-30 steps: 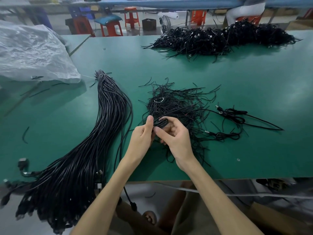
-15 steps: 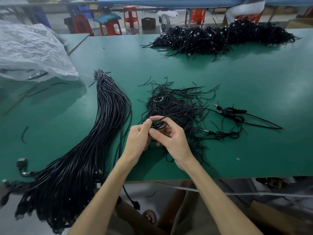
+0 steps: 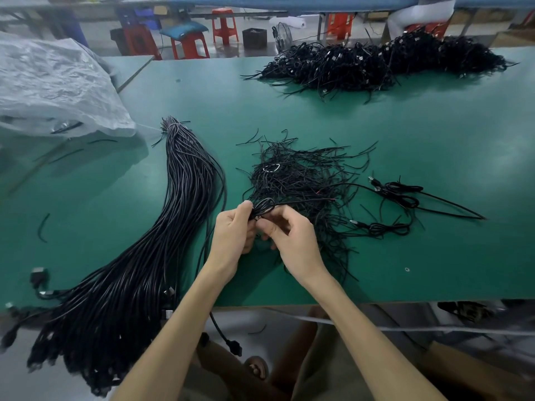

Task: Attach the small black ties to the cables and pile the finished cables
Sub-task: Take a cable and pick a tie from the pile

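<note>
Tying a coiled cable (image 3: 264, 206) w/ both hands.
My L hand (image 3: 233, 235) & R hand (image 3: 292, 241) both pinch it, over the loose ties (image 3: 301, 180) on the green table (image 3: 405, 134).

Around the green workbench (image 3: 434, 169)

A crumpled clear plastic sheet (image 3: 52, 88) lies heaped on the bench's far left corner. Beyond the far edge stand orange plastic stools (image 3: 224, 24), one topped with a blue cushion (image 3: 183, 27), beside a small black bin (image 3: 254, 38) and a small round fan (image 3: 282, 34) on the floor.
</note>
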A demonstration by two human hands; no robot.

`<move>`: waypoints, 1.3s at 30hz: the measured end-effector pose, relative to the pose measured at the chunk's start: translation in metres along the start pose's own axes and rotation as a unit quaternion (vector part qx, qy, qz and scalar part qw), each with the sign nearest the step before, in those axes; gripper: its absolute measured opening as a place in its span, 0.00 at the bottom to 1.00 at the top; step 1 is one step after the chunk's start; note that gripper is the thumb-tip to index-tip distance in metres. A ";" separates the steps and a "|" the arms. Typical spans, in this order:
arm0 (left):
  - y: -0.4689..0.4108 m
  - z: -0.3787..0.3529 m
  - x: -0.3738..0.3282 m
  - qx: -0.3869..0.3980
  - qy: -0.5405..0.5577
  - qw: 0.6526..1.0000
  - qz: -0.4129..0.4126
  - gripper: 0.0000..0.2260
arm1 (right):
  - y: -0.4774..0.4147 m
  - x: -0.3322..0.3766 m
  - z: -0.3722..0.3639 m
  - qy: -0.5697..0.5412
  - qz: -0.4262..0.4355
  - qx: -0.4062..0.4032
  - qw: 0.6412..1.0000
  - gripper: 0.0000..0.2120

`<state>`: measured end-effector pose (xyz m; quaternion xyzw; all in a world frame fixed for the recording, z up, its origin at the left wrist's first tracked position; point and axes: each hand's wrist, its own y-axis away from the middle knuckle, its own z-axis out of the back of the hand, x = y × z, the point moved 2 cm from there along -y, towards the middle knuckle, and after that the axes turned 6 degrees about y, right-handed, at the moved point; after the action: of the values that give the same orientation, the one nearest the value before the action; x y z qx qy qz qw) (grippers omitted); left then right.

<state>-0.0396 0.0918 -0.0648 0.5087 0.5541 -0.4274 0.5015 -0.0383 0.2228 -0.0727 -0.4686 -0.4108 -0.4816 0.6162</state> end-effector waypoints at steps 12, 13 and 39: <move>-0.001 -0.001 0.003 -0.007 -0.029 0.999 -0.023 0.23 | 0.006 0.007 0.001 0.123 0.099 -0.065 0.985 0.08; -0.001 -0.002 0.003 -0.005 -0.033 0.999 -0.024 0.23 | 0.006 0.008 0.001 0.126 0.097 -0.075 0.984 0.08; 0.027 0.011 -0.055 0.118 -0.132 0.971 -0.161 0.29 | 0.003 0.058 0.034 0.252 0.236 -0.050 0.937 0.08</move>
<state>-0.0122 0.0767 -0.0103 0.4080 0.5033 -0.6280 0.4310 -0.0261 0.2438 -0.0100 -0.4455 -0.0948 -0.4445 0.7713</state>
